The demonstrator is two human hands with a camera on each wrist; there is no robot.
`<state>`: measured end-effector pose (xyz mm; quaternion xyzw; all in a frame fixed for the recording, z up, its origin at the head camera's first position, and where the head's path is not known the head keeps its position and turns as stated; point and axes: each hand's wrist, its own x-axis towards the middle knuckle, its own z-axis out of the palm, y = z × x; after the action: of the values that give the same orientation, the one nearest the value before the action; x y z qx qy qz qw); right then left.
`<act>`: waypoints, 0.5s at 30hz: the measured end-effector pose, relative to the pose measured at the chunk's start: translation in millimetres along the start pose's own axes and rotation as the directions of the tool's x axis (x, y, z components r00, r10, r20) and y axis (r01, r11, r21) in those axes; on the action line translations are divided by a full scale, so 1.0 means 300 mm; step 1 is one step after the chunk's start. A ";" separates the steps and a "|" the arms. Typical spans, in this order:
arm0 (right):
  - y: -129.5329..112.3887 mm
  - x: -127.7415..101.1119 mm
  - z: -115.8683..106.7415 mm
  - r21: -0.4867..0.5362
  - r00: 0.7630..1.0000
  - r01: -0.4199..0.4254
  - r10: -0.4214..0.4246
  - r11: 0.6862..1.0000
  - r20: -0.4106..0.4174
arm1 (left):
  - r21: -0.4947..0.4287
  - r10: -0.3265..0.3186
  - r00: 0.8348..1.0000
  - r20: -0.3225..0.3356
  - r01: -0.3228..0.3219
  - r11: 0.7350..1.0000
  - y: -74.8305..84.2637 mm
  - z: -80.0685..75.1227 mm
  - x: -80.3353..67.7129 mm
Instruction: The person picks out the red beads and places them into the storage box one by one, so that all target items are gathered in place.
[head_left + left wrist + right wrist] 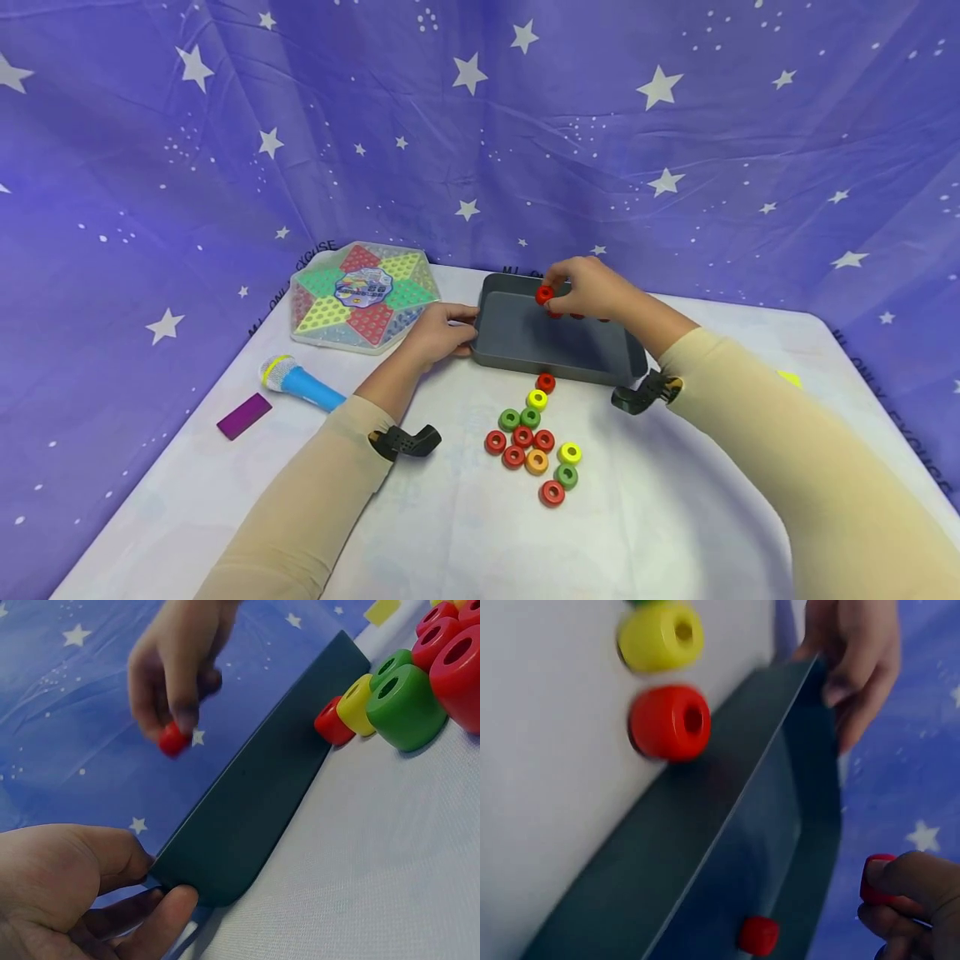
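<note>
From the head view, the right hand (592,287) reaches over the far side of a dark grey tray (525,337) on the white-covered desk (660,517), its grip pinching a red ring (544,293) between thumb and fingertips just above the tray floor; a few more red rings lie in the tray under that hand. The left hand (442,332) holds the tray's left end, fingers curled round its corner. Just in front of the tray lies a cluster of loose rings (536,437) in red, green, yellow and orange. To the left are a hexagonal game board (363,293), a blue toy microphone (300,383) and a purple block (243,416). The left wrist view shows the left hand (67,892) with thumb and fingers clamped on the tray corner (225,862), and the right hand (176,664) beyond, pinching the red ring (173,740). In the right wrist view, the right hand's fingertips (907,889) pinch the ring (874,879) above the tray wall (727,855), with one red ring (758,934) lying inside.
</note>
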<state>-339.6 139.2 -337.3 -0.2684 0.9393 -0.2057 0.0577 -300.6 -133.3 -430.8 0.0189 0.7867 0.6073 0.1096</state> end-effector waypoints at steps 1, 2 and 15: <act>0.009 0.022 0.007 0.000 1.000 -0.018 0.018 1.000 0.008 | 0.000 0.000 1.000 0.002 0.000 1.000 0.000 0.001 0.000; 0.018 0.043 0.015 -0.002 0.999 -0.035 0.035 0.999 0.014 | 0.000 0.000 1.000 0.003 0.000 1.000 -0.001 0.002 0.000; 0.083 0.175 0.151 -0.208 0.990 -0.037 0.064 0.978 0.124 | 0.003 -0.017 1.000 0.006 0.017 1.000 -0.012 -0.008 0.009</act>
<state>-386.3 114.8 -388.7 -0.2617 0.9563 -0.0885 0.0959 -303.2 -136.0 -434.1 0.0145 0.7872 0.6053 0.1171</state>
